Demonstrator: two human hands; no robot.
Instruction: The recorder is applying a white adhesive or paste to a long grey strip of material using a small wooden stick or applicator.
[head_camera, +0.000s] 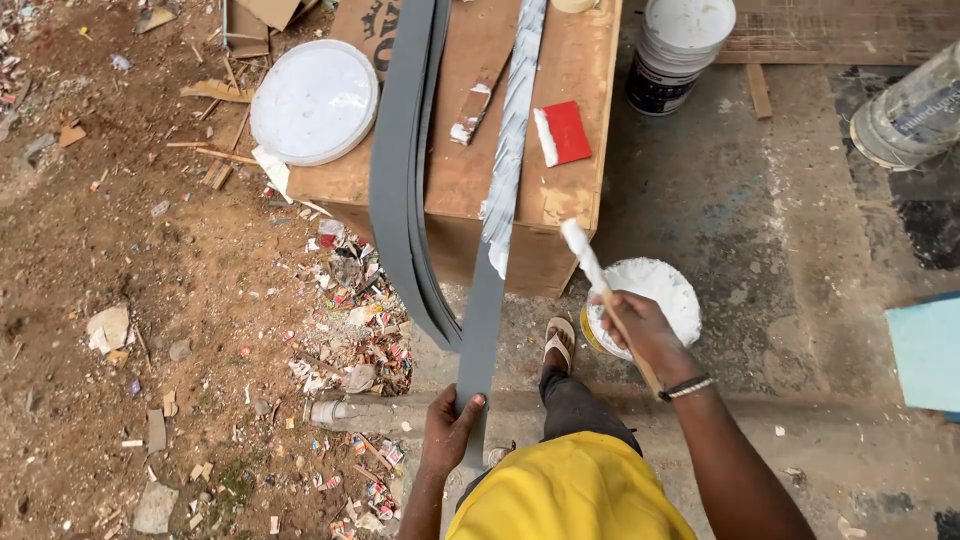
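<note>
A person looks down at a brown wooden box (470, 150) serving as a worktop, the landmark for everything here. A long grey strip of flat moulding (487, 290) lies lengthwise across the box top and runs off its near edge toward the person, its far stretch streaked with white paint. The left hand (447, 432) grips the strip's near end, fingers wrapped shut around it, well clear of the box's near face. The right hand (640, 330) is closed around the wooden handle of a paintbrush (590, 265), whose white-loaded bristles point up toward the box's near right corner, just right of the strip. The right hand is the nearer one to the painted part; the strip's long axis runs away from the person. Under that hand, on the concrete floor by the box's near right corner, sits an open round tub of white paint (655, 290). On the box top lie a red scraper (565, 132) and a round white lid (314, 101); more curved grey strips (400, 180) hang over its near edge. Open concrete lies right of the box; littered earth lies left.
</note>
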